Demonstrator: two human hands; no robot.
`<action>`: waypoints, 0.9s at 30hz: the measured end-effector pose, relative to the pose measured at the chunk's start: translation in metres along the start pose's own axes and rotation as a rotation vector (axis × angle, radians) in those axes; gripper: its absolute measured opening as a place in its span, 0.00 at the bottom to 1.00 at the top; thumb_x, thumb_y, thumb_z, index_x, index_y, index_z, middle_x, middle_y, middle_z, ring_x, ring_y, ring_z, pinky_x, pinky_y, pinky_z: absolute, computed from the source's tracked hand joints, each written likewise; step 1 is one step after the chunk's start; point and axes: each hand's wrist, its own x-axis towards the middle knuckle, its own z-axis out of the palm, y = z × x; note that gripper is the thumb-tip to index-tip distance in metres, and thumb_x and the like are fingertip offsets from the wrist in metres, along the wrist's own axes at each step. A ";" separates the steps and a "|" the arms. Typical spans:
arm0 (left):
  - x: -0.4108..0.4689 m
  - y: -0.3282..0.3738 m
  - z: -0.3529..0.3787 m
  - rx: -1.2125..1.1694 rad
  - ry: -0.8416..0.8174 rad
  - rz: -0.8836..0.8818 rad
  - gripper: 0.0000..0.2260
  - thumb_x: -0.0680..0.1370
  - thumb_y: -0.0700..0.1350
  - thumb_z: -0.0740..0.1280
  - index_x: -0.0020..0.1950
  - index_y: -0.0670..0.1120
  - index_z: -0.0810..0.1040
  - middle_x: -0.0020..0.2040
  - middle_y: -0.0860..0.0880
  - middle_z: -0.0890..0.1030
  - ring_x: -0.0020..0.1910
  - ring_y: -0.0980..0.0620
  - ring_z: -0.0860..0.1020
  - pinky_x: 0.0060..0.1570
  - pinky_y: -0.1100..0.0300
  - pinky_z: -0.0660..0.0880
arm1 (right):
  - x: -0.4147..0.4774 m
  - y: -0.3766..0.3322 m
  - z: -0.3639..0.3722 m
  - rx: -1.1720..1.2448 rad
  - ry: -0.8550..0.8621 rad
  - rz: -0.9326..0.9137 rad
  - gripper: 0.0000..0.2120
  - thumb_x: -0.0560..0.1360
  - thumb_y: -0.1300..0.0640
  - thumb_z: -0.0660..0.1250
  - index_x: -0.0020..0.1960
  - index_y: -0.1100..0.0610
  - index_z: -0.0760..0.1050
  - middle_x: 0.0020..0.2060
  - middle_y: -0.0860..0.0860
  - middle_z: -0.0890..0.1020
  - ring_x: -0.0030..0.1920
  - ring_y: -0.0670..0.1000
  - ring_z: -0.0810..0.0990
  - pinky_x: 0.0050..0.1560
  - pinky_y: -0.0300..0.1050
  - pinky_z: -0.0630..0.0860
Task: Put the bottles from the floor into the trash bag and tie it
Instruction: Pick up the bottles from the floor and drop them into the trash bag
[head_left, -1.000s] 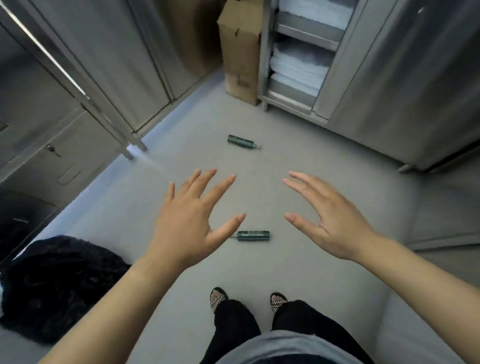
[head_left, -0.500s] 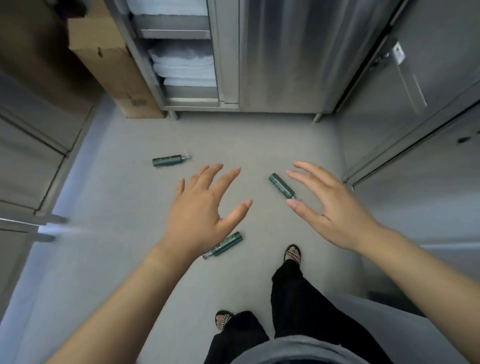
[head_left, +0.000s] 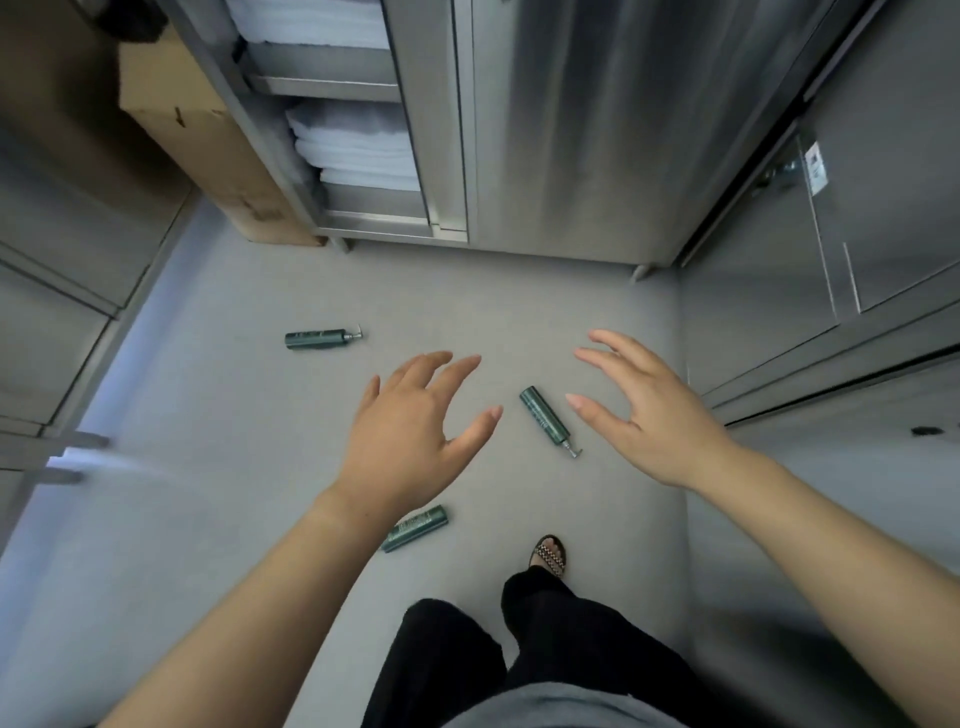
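Three bottles seen, up from two: far bottle (head_left: 322, 338), mid bottle (head_left: 545, 418), near bottle (head_left: 418, 526). Bag left view. My left hand (head_left: 410, 436), right hand (head_left: 649, 410) stayed spread, empty; none bagged.

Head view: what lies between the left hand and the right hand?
In the head view, one green pump bottle lies on the floor in the gap between the left hand and the right hand. Neither hand touches it.

grey floor (head_left: 234, 467): three dark green bottles lying on their sides, well apart, first bottle (head_left: 317, 339) toward the far left, second bottle (head_left: 545, 418) toward the right edge, third bottle (head_left: 418, 527) nearest; cardboard box (head_left: 208, 145) in the far left corner, steel cabinet (head_left: 571, 130) on short legs along the far edge.
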 end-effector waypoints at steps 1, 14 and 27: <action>0.010 0.002 0.001 -0.003 0.001 -0.006 0.28 0.73 0.65 0.51 0.71 0.57 0.64 0.71 0.52 0.68 0.71 0.51 0.64 0.69 0.43 0.61 | 0.006 0.007 -0.004 0.003 -0.004 0.011 0.34 0.70 0.32 0.51 0.67 0.53 0.69 0.71 0.51 0.66 0.71 0.50 0.64 0.70 0.49 0.61; 0.147 -0.036 0.044 0.038 -0.161 0.097 0.27 0.74 0.65 0.51 0.69 0.54 0.68 0.69 0.51 0.71 0.68 0.49 0.69 0.66 0.44 0.63 | 0.060 0.071 0.037 -0.077 -0.084 0.155 0.27 0.72 0.47 0.68 0.68 0.54 0.68 0.70 0.52 0.68 0.69 0.54 0.67 0.67 0.46 0.62; 0.291 -0.143 0.345 0.033 -0.357 -0.065 0.23 0.78 0.59 0.55 0.70 0.52 0.66 0.69 0.48 0.70 0.59 0.45 0.75 0.64 0.46 0.67 | 0.188 0.302 0.283 -0.038 -0.304 0.238 0.29 0.74 0.44 0.64 0.72 0.53 0.61 0.73 0.53 0.62 0.71 0.56 0.61 0.67 0.53 0.64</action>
